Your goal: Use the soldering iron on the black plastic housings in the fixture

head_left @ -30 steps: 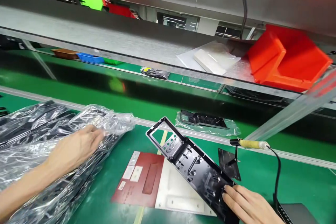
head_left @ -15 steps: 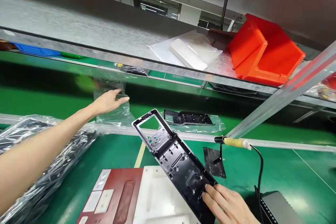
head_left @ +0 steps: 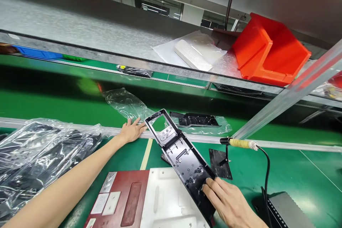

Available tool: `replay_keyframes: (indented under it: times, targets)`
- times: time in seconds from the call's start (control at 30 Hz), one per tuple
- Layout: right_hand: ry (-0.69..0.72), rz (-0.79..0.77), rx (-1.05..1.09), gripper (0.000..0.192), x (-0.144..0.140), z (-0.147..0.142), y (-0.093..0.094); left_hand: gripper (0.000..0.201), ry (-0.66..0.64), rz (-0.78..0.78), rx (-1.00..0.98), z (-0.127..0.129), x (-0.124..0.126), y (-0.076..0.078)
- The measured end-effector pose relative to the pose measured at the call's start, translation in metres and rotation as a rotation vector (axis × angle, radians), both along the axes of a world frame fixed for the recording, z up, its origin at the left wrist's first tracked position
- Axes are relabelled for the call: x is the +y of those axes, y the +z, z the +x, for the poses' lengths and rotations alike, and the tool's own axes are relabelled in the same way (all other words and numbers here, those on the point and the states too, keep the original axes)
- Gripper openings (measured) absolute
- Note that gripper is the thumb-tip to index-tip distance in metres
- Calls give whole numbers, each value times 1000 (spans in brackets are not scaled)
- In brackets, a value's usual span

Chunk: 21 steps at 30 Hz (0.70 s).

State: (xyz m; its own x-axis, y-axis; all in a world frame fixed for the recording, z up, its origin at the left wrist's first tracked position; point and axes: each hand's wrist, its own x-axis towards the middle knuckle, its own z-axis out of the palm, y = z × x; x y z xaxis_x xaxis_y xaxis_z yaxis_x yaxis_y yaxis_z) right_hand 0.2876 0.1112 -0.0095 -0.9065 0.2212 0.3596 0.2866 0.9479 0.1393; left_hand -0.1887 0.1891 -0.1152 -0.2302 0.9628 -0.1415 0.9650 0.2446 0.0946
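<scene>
A long black plastic frame [head_left: 179,149] is held at its near end by the right hand [head_left: 227,203], with the fingers [head_left: 212,188] clamped on it. The frame is tilted up over a white plate [head_left: 165,203] on the green bench [head_left: 280,171]. Left of the frame, the left hand [head_left: 131,130] is laid flat with fingers spread loose, touching an empty clear bag [head_left: 125,103]. Right of the frame, a soldering iron [head_left: 240,143] is propped.

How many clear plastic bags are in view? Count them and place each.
3, maybe more hidden: an empty bag by the left hand, a bag holding a black part behind the frame, and bagged parts piled at far left.
</scene>
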Motion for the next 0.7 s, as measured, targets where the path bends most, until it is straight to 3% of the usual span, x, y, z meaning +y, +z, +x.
replay_keyframes:
  times: [0.17, 0.3, 0.4, 0.5, 0.6, 0.7]
  targets:
    - [-20, -81, -70, 36, -2, 1, -16, 55, -70, -45, 68, -36, -18, 29]
    - [-76, -160, -14, 33, 1, -28, -17, 58, -84, 19, 148, -39, -47, 63]
    - [-113, -154, 55, 23, 9, -71, -7, 55, -98, 77, 200, -23, -81, 84]
    - [-163, -169, -6, 16, 29, -126, 3, 46, -135, 131, 221, -4, -131, 98]
    - [-197, -225, -94, 20, 61, -192, 5, 43, -169, 279, 207, 9, -191, 104]
    - [-197, -231, -95, 21, 94, -260, -1, 37, -189, 428, 221, 15, -253, 101]
